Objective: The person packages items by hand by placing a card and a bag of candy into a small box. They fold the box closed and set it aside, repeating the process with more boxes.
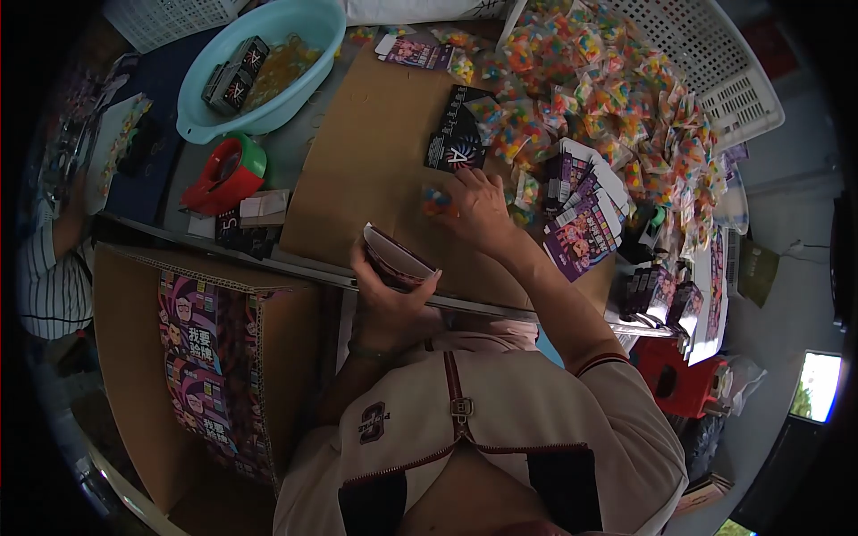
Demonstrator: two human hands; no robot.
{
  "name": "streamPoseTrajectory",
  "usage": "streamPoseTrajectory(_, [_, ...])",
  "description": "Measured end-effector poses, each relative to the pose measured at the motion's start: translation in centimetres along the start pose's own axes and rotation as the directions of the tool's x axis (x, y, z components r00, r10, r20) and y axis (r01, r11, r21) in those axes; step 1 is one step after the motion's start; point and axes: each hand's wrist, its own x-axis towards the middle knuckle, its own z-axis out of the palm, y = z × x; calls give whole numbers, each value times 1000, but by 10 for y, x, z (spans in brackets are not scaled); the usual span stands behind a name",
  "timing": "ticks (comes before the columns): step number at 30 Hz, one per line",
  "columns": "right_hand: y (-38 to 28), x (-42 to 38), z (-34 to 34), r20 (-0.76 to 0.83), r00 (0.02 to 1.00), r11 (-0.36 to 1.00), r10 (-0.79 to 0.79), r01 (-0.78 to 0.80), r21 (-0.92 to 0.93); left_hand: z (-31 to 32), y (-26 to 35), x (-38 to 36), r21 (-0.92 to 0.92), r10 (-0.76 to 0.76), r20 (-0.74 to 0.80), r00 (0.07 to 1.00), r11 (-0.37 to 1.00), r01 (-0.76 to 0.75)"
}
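My left hand (393, 299) is wrapped round a small dark printed box (398, 259) near the table's front edge, its pale top edge facing up. Over the brown cardboard sheet (344, 152), my right hand (478, 210) is closed, with a small clear packet of coloured candy (437, 200) at its fingertips. A black printed box (458, 129) lies just beyond that hand. To its right is a stack of flat purple cartons (585, 214), beside a large heap of candy packets (599, 98).
A blue basin (299, 85) holds black boxes and rubber bands. Nearby sits a red and green tape dispenser (223, 174). An open carton (130, 357) with printed boxes stands front left. White basket (733, 80) at back right. Another person's striped sleeve (45, 286) shows at far left.
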Motion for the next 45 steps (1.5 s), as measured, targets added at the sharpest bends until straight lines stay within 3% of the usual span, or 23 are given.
streamPoseTrajectory(4, [9,27,0,105,987,988,118,-127,83,1,8,3,40,19,-11,1000,999,-18])
streamPoseTrajectory(6, [30,39,6,-167,984,989,62,-38,142,1,8,3,48,18,-8,1000,999,-18])
streamPoseTrajectory(7, [37,39,9,-170,983,989,63,-38,143,0,8,2,54,15,-4,1000,998,-15])
streamPoseTrajectory(9, [50,39,14,-300,931,975,208,-173,138,-2,4,0,-1,-13,11,1000,1000,13])
streamPoseTrajectory(10, [57,38,13,-299,932,976,204,-170,138,-2,2,0,-57,-48,26,999,997,49])
streamPoseTrajectory(12, [71,30,11,-252,892,919,375,-321,231,-2,-1,-1,-44,-44,18,999,998,45])
streamPoseTrajectory(15, [83,32,14,-233,889,904,395,-331,270,-2,0,-3,-54,-59,23,998,997,61])
streamPoseTrajectory(19, [63,35,10,-196,919,927,343,-298,228,-3,-1,-2,-10,-25,29,999,1000,25])
streamPoseTrajectory(21, [45,34,12,-216,962,985,169,-162,54,-3,1,-1,-16,-29,31,999,999,29])
streamPoseTrajectory(22, [37,32,12,-216,961,985,173,-165,54,-3,2,-2,-17,-34,35,999,999,34])
streamPoseTrajectory(24, [24,28,11,-67,981,982,180,-183,-36,-2,-3,-1,29,27,10,1000,999,-28])
streamPoseTrajectory(27, [9,16,5,49,989,990,138,-140,28,0,-8,-1,53,78,-24,997,996,-77])
streamPoseTrajectory(32, [8,8,6,21,995,994,98,-99,52,0,-7,1,89,125,-24,992,988,-123])
streamPoseTrajectory(34, [14,9,6,11,998,996,59,-60,60,0,-7,0,80,76,-22,997,994,-74])
streamPoseTrajectory(36, [33,19,4,-98,981,950,168,-135,281,-1,-7,0,93,67,-15,998,994,-65])
streamPoseTrajectory(39, [51,30,-4,-40,974,924,223,-198,328,-1,-7,-2,86,43,-16,999,995,-41])
streamPoseTrajectory(43, [51,32,-10,108,962,919,251,-272,287,-1,-8,-2,94,60,-9,998,994,-59])
streamPoseTrajectory(45, [46,30,-9,130,977,957,168,-194,216,-1,-11,-2,105,78,-12,997,992,-76])
